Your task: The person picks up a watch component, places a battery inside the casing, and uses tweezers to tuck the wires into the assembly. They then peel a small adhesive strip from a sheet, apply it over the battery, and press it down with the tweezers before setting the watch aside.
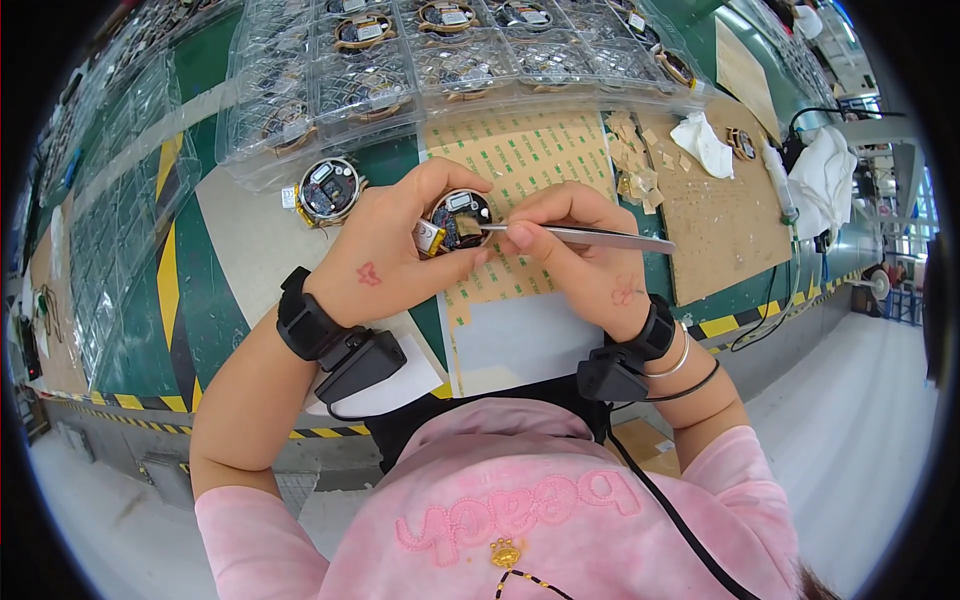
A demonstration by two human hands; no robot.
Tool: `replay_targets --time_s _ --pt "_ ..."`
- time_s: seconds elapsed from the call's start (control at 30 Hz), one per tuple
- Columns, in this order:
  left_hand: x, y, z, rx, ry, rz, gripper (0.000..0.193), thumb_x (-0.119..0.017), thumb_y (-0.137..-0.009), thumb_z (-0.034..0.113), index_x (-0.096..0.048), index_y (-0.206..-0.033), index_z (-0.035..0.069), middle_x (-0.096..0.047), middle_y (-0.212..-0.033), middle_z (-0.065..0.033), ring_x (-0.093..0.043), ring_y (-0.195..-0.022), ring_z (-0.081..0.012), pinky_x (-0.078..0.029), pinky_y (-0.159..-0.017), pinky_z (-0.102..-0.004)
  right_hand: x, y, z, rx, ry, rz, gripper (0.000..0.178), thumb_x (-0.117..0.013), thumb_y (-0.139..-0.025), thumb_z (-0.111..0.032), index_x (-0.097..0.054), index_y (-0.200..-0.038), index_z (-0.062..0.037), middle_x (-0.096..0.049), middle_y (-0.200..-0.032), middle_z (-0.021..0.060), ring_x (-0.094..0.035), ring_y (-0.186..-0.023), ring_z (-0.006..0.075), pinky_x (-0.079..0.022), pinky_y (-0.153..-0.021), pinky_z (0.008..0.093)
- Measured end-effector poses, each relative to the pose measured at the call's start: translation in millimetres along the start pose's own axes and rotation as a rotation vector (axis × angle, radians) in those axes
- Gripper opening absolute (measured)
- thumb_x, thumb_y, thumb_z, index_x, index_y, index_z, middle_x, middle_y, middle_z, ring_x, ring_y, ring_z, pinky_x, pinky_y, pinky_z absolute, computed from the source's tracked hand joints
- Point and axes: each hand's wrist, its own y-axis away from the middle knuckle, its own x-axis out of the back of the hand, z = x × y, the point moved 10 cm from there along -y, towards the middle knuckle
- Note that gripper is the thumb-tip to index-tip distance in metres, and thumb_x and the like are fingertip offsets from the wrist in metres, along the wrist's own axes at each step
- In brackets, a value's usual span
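Observation:
My left hand [385, 245] is closed around the rim of a small round watch module [463, 204], thumb below and index finger above. A yellow-edged battery sticks out at its left side, and a small tan square piece lies on its dark circuit face. My right hand [590, 255] pinches a pair of metal tweezers [625, 239]. The tips reach the module's face beside the tan piece; whether they grip it, I cannot tell. Left of my left hand, a second round watch module [330, 190] lies face up. Under both hands is a tan adhesive sheet [540, 145] with green print.
Clear plastic trays [370, 95] of round modules span the back. A brown board [715, 235] at right carries a white cloth [703, 143] and another round part [741, 143]; small tan scraps [632, 165] lie at its left edge. A pen-like tool [778, 180] with a cable rests farther right.

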Motion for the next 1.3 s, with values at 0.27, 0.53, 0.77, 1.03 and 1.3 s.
replay_targets --time_s 0.27,0.53,0.77,1.03,1.3 --pt "-1 2 -9 0.100 0.071 -0.012 0.045 -0.074 -0.074 0.012 -0.054 -0.113 0.004 -0.064 -0.098 -0.0096 -0.066 -0.087 -0.0210 -0.050 -0.077 -0.0284 52 10 -10 0.008 -0.075 0.226 0.009 -0.062 -0.089 -0.008 -0.059 -0.091 -0.0001 -0.065 -0.087 0.0084 -0.064 -0.079 0.0132 -0.050 -0.071 0.0247" --pt "-3 2 -7 0.091 0.082 -0.018 0.042 -0.072 -0.075 0.011 -0.055 -0.113 0.004 -0.064 -0.099 -0.0094 -0.066 -0.088 -0.0196 -0.049 -0.078 -0.0283 129 44 -15 -0.019 0.509 0.488 0.013 -0.066 -0.087 -0.008 -0.060 -0.095 -0.0009 -0.065 -0.084 0.0042 -0.062 -0.076 0.0096 -0.048 -0.068 0.0215" --pt "-8 5 -6 0.138 0.160 -0.080 0.043 -0.068 -0.079 0.001 -0.051 -0.118 0.003 -0.060 -0.093 -0.0044 -0.063 -0.074 -0.0080 -0.053 -0.065 -0.0228 117 55 -36 0.082 0.719 0.466 0.015 -0.066 -0.086 -0.006 -0.060 -0.098 -0.0024 -0.064 -0.084 0.0039 -0.060 -0.074 0.0088 -0.047 -0.067 0.0215" --pt "-5 3 -7 0.176 0.320 -0.038 0.052 -0.068 -0.079 0.001 -0.044 -0.126 0.005 -0.059 -0.103 -0.0072 -0.063 -0.079 -0.0099 -0.054 -0.065 -0.0250 111 53 -79 0.334 0.875 0.484 0.010 -0.059 -0.084 0.002 -0.061 -0.093 -0.0030 -0.062 -0.087 0.0037 -0.057 -0.072 0.0095 -0.046 -0.066 0.0228" --pt "-1 2 -5 0.177 0.721 -0.051 0.084 -0.046 -0.070 -0.013 -0.019 -0.146 0.010 -0.053 -0.121 -0.0124 -0.060 -0.096 -0.0162 -0.053 -0.077 -0.0313 31 -3 -81 0.438 0.631 0.194 0.018 -0.054 -0.079 0.005 -0.062 -0.091 -0.0054 -0.059 -0.089 0.0051 -0.056 -0.067 0.0150 -0.043 -0.057 0.0236"
